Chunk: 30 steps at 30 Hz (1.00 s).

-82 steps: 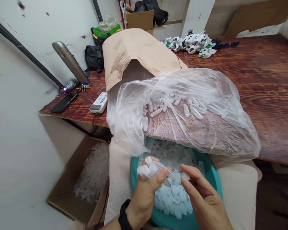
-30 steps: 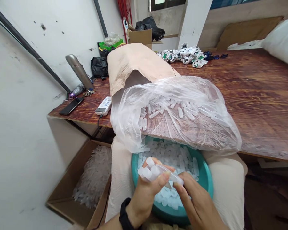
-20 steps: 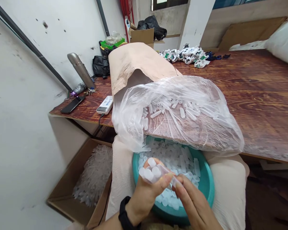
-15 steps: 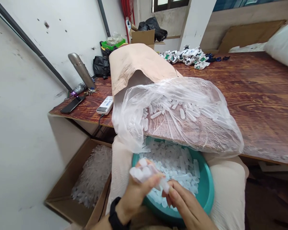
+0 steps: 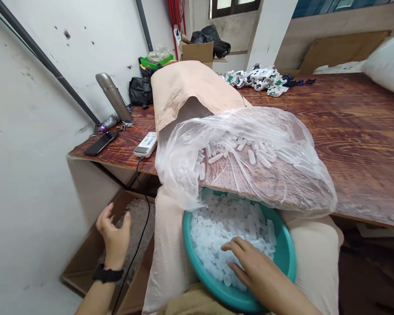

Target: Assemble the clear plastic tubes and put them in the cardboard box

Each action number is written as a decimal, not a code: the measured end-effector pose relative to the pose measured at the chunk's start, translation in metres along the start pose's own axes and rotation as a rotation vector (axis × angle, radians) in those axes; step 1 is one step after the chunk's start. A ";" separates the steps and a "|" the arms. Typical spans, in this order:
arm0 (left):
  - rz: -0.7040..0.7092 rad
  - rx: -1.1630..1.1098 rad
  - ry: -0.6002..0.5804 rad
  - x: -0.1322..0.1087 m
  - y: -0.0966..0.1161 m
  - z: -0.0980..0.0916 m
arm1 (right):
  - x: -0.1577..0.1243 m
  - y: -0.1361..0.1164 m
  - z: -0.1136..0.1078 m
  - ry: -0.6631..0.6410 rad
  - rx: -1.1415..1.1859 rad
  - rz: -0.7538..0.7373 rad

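Observation:
Over the cardboard box [image 5: 82,262] at the lower left is my left hand [image 5: 114,232], fingers apart and nothing held; a black band circles its wrist. My right hand [image 5: 246,262], also with fingers apart, hovers at or just over the small translucent plastic tubes [image 5: 213,245] in the teal basin [image 5: 290,262]. Whether its fingertips touch them I cannot tell. More tubes lie in a clear plastic bag [image 5: 282,175] on the table edge above the basin. Inside the box, a heap of clear pieces [image 5: 139,216] is partly hidden by my left hand.
A black cable [image 5: 141,236] hangs from a white device [image 5: 146,145] across the box. On the wooden table [image 5: 357,144] are a phone [image 5: 101,143], a metal flask [image 5: 113,96], a large paper sack [image 5: 190,85] and a pile of white items [image 5: 265,78].
My left hand has moved left from above the basin to over the box, and the tubes it held are gone from it. My right hand has opened. The cable now hangs over the box.

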<state>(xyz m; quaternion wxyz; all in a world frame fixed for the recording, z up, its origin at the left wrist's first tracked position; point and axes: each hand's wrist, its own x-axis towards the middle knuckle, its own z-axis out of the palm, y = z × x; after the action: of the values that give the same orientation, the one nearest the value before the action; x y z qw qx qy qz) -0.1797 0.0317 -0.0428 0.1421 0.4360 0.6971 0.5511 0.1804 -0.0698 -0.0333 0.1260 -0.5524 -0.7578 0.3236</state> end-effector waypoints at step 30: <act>0.799 0.131 -1.408 -0.093 0.126 0.138 | -0.016 0.046 -0.023 0.404 0.350 0.097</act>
<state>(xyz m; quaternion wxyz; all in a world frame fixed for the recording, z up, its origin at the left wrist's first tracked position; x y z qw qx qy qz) 0.0247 0.0506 -0.0049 0.3140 0.9039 0.2669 0.1148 0.2332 -0.0687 -0.0420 0.3523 -0.6113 -0.6225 0.3385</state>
